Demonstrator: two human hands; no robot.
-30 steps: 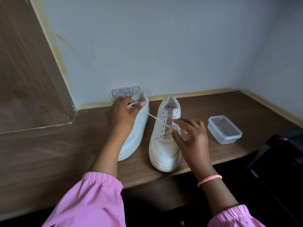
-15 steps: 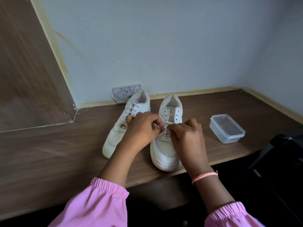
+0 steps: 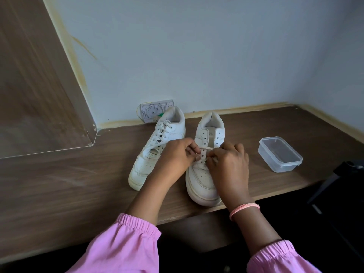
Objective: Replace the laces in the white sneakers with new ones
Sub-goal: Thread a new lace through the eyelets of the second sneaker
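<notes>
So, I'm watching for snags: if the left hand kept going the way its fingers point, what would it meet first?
The left hand, pinching the white lace, points right across the right-hand white sneaker; it would likely meet the right hand first.

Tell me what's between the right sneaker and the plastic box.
Nothing: the head view shows bare wooden desk between the right sneaker and the plastic box.

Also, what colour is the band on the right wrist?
Salmon pink wristband, clearest in the head view.
</notes>
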